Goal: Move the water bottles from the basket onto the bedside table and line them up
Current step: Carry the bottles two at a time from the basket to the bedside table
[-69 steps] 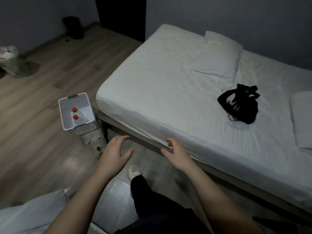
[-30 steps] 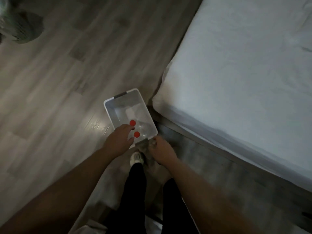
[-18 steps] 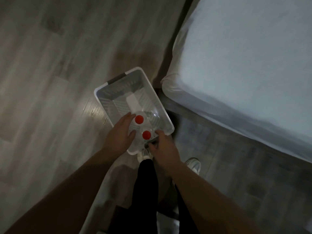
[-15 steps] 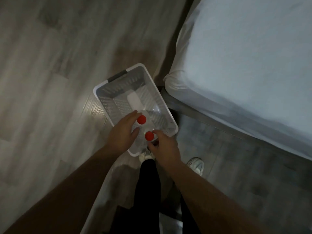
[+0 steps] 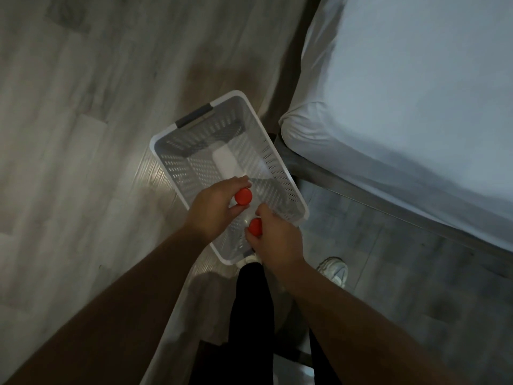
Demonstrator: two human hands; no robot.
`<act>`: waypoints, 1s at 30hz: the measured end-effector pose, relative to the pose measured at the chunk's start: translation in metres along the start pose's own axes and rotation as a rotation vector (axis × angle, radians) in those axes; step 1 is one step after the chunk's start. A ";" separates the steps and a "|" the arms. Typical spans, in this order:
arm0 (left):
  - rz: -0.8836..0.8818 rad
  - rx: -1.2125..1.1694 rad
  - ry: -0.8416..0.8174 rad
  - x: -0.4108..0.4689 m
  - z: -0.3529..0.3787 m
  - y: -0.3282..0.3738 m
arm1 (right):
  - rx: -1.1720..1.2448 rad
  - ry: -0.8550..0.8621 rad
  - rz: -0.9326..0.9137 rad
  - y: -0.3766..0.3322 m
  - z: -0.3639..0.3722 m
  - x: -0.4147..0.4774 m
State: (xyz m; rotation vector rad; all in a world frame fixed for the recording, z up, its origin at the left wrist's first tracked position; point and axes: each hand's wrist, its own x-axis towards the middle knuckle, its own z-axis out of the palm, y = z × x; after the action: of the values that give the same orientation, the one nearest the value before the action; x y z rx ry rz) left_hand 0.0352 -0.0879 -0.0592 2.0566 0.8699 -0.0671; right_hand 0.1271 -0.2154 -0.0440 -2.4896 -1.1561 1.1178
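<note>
Half a second ago your fingers only touched the caps; now your left hand (image 5: 213, 209) pinches the far red-capped bottle (image 5: 243, 196) and your right hand (image 5: 277, 240) the near one (image 5: 254, 227), both inside the basket (image 5: 280, 173) beside the bed (image 5: 402, 107).

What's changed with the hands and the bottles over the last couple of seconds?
Both hands moved from near the bed into the basket. The left hand closed on one red cap, the right hand on the other. Both bottles remain in the basket, on the floor.
</note>
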 end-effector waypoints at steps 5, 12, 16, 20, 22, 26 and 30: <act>-0.028 0.021 0.030 -0.005 -0.007 0.002 | 0.065 0.048 0.017 0.001 -0.013 -0.001; 0.011 0.073 0.096 -0.024 -0.043 0.042 | 0.218 0.196 0.009 -0.014 -0.062 -0.026; 0.067 0.063 0.136 -0.045 -0.081 0.096 | 0.340 0.196 0.073 -0.025 -0.110 -0.062; 0.086 0.089 0.130 -0.069 -0.122 0.165 | 0.448 0.283 0.096 -0.035 -0.170 -0.119; 0.099 0.107 0.116 -0.083 -0.137 0.200 | 0.493 0.356 0.097 -0.038 -0.197 -0.151; 0.125 -0.076 0.110 -0.119 -0.141 0.275 | 0.585 0.475 0.177 -0.027 -0.244 -0.215; 0.143 -0.175 0.073 -0.148 -0.114 0.335 | 0.615 0.649 0.224 0.012 -0.269 -0.277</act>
State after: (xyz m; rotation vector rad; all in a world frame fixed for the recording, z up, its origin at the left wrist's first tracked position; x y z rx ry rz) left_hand 0.0959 -0.2094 0.2988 1.9604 0.7437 0.1579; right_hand 0.2065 -0.3833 0.2946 -2.2237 -0.2974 0.5025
